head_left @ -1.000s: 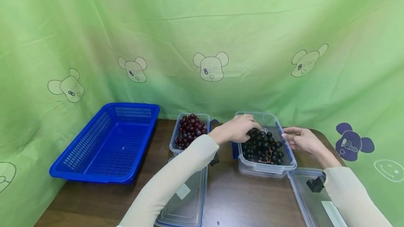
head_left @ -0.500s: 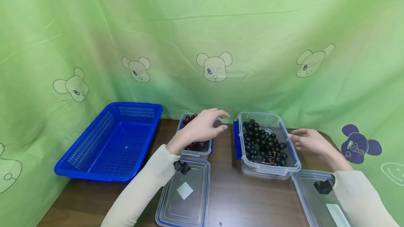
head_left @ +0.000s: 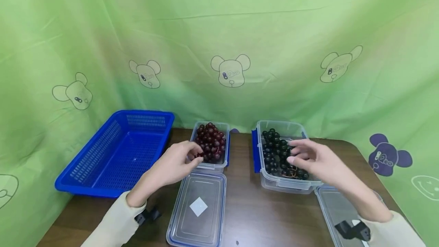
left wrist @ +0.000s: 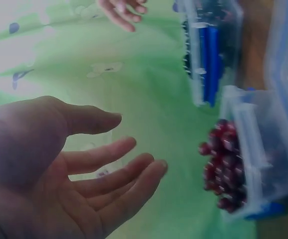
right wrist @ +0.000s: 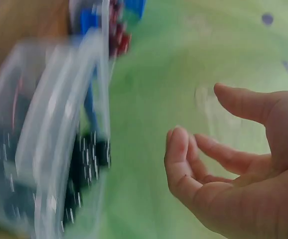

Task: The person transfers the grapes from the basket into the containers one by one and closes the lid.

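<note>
The left hand (head_left: 175, 164), fingers loosely bent and holding nothing, is at the near left corner of a small clear container holding red grapes (head_left: 213, 140). In the left wrist view that hand (left wrist: 94, 169) has its fingers apart, away from the red grapes (left wrist: 225, 167). Over the right side of a larger clear container (head_left: 289, 184) hovers the right hand (head_left: 317, 161), above black grapes (head_left: 272, 149). Nothing is between the relaxed fingers of the right hand (right wrist: 238, 164) in the right wrist view.
A blue basket (head_left: 118, 163) stands at the left of the brown table (head_left: 253, 216). One clear lid (head_left: 197, 220) lies before the small container, another lid (head_left: 334, 205) at the front right, partly under the right arm. Green cloth (head_left: 185, 22) hangs behind.
The left hand has left the black grapes and moved left to beside the red grape container. From the larger container's right side, the right hand has moved left over it.
</note>
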Available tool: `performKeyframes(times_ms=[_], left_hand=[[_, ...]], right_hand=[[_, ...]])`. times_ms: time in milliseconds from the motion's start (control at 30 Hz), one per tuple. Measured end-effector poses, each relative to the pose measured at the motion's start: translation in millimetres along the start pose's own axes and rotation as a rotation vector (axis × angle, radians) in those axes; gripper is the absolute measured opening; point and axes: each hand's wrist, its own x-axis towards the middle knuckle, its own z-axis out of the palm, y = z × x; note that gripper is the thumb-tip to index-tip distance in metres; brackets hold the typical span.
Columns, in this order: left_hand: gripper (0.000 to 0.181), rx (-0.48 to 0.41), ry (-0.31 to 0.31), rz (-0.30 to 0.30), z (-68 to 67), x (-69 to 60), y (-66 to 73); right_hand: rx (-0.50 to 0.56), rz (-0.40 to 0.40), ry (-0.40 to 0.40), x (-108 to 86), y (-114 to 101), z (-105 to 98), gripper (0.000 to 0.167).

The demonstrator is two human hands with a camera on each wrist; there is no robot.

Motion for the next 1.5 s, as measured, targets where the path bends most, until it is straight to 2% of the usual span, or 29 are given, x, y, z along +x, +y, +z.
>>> performKeyframes(times_ms=[133, 233, 400, 533, 633, 867, 1000, 1100, 1200, 1500], left_hand=[[0.030, 0.048, -0.034, 0.004, 7.4, -22.6, -15.6], [0.039, 0.088, -0.077, -0.009, 16.0, -37.6, -25.7], [0.044, 0.078, -0.105, -0.123, 34.2, -60.0, -37.9], [0.043, 0.032, -0.115, -0.187, 49.5, -73.8, -45.6], [0.046, 0.015, -0.123, -0.206, 59.2, -80.7, -52.3], [0.047, -0.071, -0.063, -0.265, 72.3, -86.3, -65.9], [0.044, -0.195, -0.071, -0.301, 74.2, -85.5, -71.9], [0.039, -0.312, -0.078, -0.332, 73.7, -85.3, -75.0], [0.033, -0.379, -0.068, -0.361, 74.1, -85.6, -77.5], [0.018, -0.396, -0.024, -0.420, 80.4, -82.2, -81.1]], right_hand=[[0.153, -0.062, -0.070, -8.2, -16, 32, 0.054], [0.263, -0.067, -0.175, -10.9, -23, 60, 0.053], [0.415, -0.052, -0.357, -9.4, -26, 107, 0.055], [0.488, -0.039, -0.402, -7.3, -24, 129, 0.058], [0.523, 0.004, -0.385, -5.6, -24, 143, 0.060], [0.573, 0.116, -0.324, -5.5, -25, 182, 0.057], [0.602, 0.163, -0.339, -11.2, -25, 195, 0.057], [0.633, 0.169, -0.351, -13.1, -25, 200, 0.057], [0.660, 0.169, -0.362, -12.7, -26, 202, 0.059], [0.721, 0.178, -0.369, -10.2, -28, 206, 0.056]])
